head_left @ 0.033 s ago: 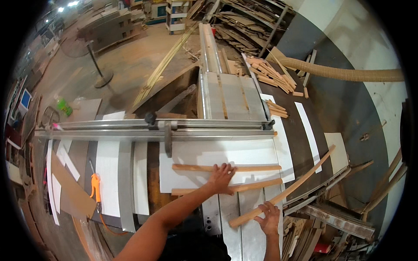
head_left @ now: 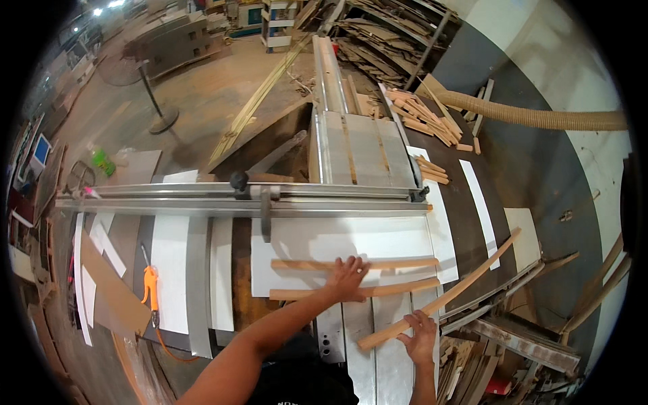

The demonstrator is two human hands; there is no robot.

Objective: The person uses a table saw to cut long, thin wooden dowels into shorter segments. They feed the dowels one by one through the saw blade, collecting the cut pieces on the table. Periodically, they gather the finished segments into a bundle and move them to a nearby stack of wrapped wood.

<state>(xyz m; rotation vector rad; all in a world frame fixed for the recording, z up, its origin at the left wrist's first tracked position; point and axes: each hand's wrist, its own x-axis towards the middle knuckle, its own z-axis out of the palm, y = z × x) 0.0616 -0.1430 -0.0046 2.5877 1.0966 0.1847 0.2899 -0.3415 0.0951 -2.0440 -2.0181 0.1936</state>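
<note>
My left hand (head_left: 346, 279) lies with its fingers spread across two wooden strips. Its fingertips reach the far strip (head_left: 300, 264) and its palm is over the near strip (head_left: 398, 287). Both strips lie roughly parallel on a white board (head_left: 263, 280) and extend to the right over the metal saw table (head_left: 361, 374). Closer to me, my right hand (head_left: 420, 335) grips a longer wooden strip (head_left: 466, 287) near its close end, thumb below and fingers on top. That strip slants away to the far right, past the table's edge.
A metal fence rail (head_left: 337, 208) with a stop (head_left: 265, 214) crosses beyond the white board. Cut wooden pieces (head_left: 422, 115) are piled at the far right, under a ribbed hose (head_left: 533, 120). An orange air gun (head_left: 150, 287) lies at the left among white panels (head_left: 170, 260).
</note>
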